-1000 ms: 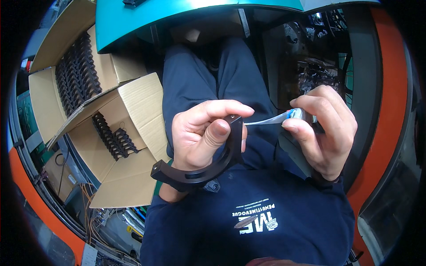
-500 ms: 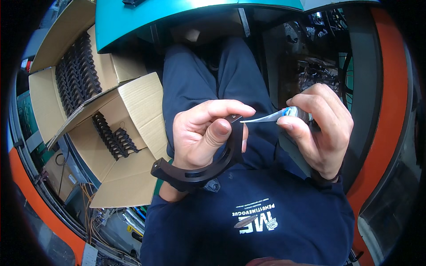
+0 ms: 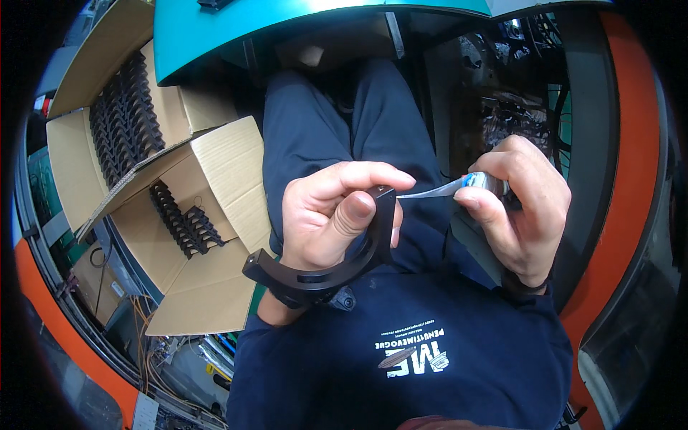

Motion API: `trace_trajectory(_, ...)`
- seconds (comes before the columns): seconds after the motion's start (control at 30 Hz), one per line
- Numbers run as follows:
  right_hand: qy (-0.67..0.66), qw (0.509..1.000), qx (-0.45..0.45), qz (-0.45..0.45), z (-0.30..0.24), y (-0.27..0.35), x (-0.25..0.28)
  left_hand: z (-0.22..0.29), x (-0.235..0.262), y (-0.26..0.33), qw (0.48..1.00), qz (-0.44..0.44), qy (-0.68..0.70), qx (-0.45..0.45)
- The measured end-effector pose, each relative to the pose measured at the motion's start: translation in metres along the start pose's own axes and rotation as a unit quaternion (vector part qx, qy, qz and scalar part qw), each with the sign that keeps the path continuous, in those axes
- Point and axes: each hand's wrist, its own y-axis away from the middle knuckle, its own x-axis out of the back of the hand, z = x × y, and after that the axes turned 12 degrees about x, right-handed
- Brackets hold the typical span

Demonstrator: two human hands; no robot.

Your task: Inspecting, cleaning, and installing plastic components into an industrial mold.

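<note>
Before the chest, left hand (image 3: 319,218): clamped on a black arc-shaped bracket (image 3: 345,278), thumb bent and forefinger extended at its upper end.
Bracket position: held up in front of the shirt (image 3: 494,344); the arc curves below the palm and across the wrist to a squared end at the left. A slot is visible in its body.
Right hand (image 3: 529,208): gripped on the wrapped handle (image 3: 473,181) of a slim pointed blade (image 3: 433,191), thumb and forefinger nearest the blade. Part of the handle is hidden by the fingers; blue and whitish wrapping shows.
Blade tip: directed left, at the edge of the bracket's upper end; whether it touches cannot be told.
Hands: apart from each other, the blade spanning the gap.
Lap: dark trousers (image 3: 308,136), knees beneath a teal panel (image 3: 301,36).
Lower cardboard box (image 3: 197,308): left of the lap, flaps spread, short rows of black toothed-looking parts (image 3: 188,223) inside.
Upper cardboard box (image 3: 68,147): beyond the lower one, fuller, with several closely packed rows of similar black parts (image 3: 125,111).
Right periphery: orange band (image 3: 631,143), bent by the lens.
</note>
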Motion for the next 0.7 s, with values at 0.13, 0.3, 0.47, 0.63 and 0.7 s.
trace_trajectory(0.13, 0.002, 1.0, 0.001, 0.002, 0.0009, 0.0007, -0.0019, -0.0005, 0.0, 0.0, 1.0, -0.001, 0.0, 0.003)
trace_trajectory(0.3, 0.007, 1.0, 0.006, 0.006, 0.0013, 0.0007, -0.0037, -0.0006, -0.0013, 0.0004, 1.0, 0.006, -0.004, 0.006)
trace_trajectory(0.47, 0.004, 1.0, 0.002, 0.007, 0.0005, -0.0004, -0.0039, -0.0012, -0.0015, 0.0008, 1.0, 0.004, 0.004, 0.016)
trace_trajectory(0.63, -0.001, 1.0, -0.009, 0.012, 0.0011, -0.0011, -0.0025, -0.0008, -0.0043, 0.0002, 1.0, 0.01, -0.007, 0.017)
trace_trajectory(0.7, -0.004, 1.0, -0.006, 0.013, 0.0027, 0.0007, -0.002, -0.0015, -0.0025, 0.0005, 1.0, 0.006, -0.005, 0.017)
